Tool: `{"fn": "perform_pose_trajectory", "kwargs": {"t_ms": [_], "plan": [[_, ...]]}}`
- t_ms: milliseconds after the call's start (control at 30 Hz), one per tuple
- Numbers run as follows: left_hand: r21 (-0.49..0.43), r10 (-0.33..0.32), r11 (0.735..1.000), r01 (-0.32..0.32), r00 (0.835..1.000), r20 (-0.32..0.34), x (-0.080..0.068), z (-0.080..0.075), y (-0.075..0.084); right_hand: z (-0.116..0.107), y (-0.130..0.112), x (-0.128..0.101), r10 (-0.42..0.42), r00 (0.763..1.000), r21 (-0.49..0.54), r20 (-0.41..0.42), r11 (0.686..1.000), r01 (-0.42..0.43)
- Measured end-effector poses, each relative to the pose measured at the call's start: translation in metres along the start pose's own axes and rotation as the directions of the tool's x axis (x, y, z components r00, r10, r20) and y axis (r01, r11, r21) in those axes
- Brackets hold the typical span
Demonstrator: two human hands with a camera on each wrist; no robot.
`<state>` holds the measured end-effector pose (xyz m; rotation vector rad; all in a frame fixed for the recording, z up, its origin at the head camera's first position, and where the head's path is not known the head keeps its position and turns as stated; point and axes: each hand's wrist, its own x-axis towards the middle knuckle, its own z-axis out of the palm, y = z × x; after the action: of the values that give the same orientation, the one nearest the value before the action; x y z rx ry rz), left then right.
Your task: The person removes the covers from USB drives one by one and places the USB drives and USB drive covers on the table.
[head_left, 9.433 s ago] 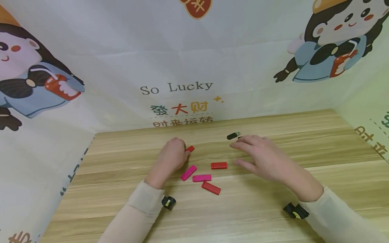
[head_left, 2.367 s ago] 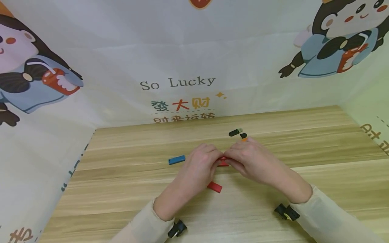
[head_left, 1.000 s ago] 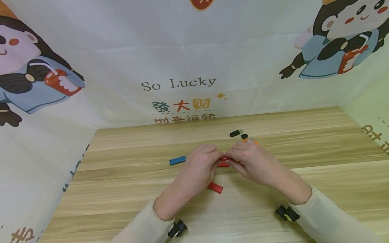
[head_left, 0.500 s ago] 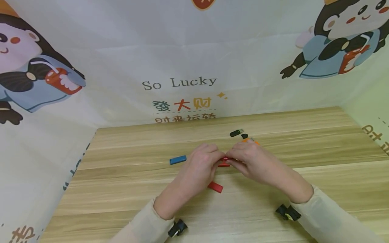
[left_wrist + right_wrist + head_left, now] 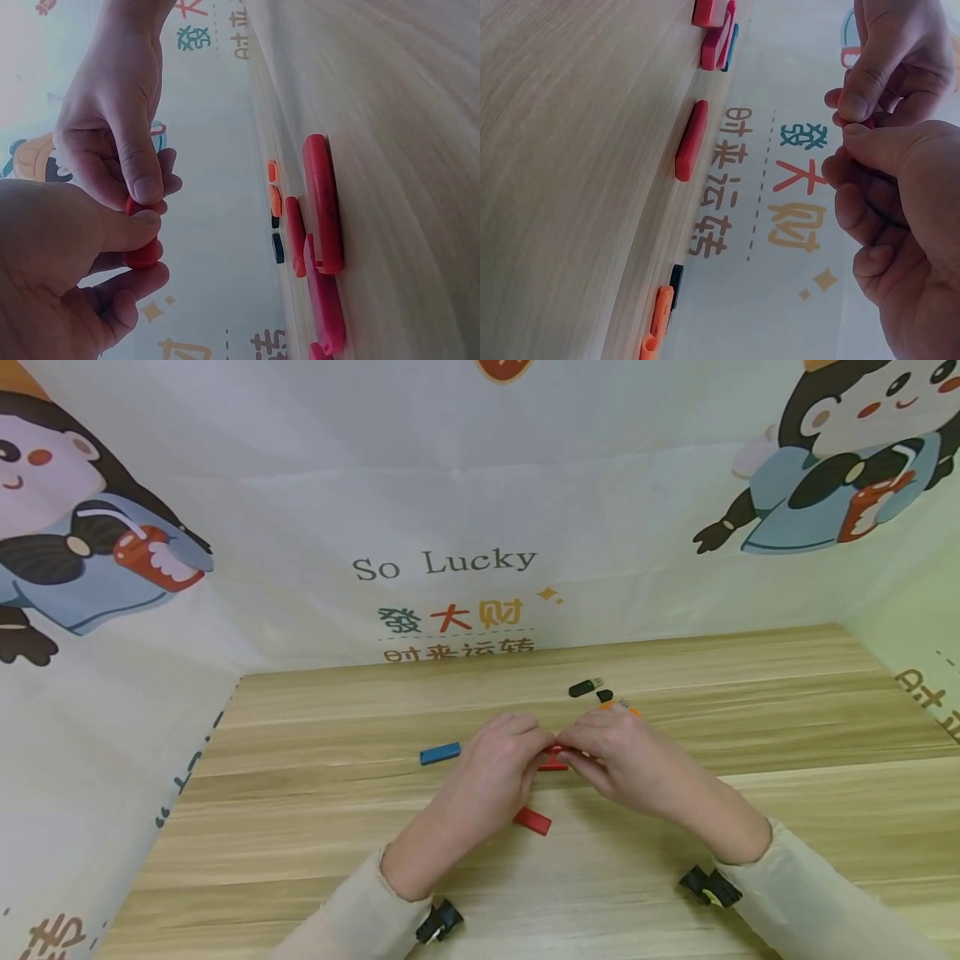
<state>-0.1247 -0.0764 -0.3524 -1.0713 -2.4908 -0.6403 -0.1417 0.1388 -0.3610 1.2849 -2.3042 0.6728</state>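
Left wrist view shows the left hand (image 5: 52,259) and right hand (image 5: 112,105) pinching one red stick (image 5: 141,257) between them, above the wooden table (image 5: 412,195), where a magenta stick (image 5: 325,307) lies.

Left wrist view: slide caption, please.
Left hand and right hand pinch a red stick above the table, where pink sticks and other red sticks lie.
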Motion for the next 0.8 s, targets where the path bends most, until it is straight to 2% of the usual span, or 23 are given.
{"fn": "perform_pose_trajectory", "kwargs": {"t_ms": [467,800], "plan": [[-0.001,0.032,0.999,-0.032,0.999,0.009,0.0002,0.0,-0.0009,-0.004,0.0007,-0.0008,0.0,1.0,0.042,0.028,0.999,-0.001],[-0.024,0.001,1.0,-0.001,1.0,0.004,0.0004,-0.0021,0.0004,0.0002,-0.0001,0.0014,-0.031,0.999,0.013,-0.033,0.999,0.032]]}}
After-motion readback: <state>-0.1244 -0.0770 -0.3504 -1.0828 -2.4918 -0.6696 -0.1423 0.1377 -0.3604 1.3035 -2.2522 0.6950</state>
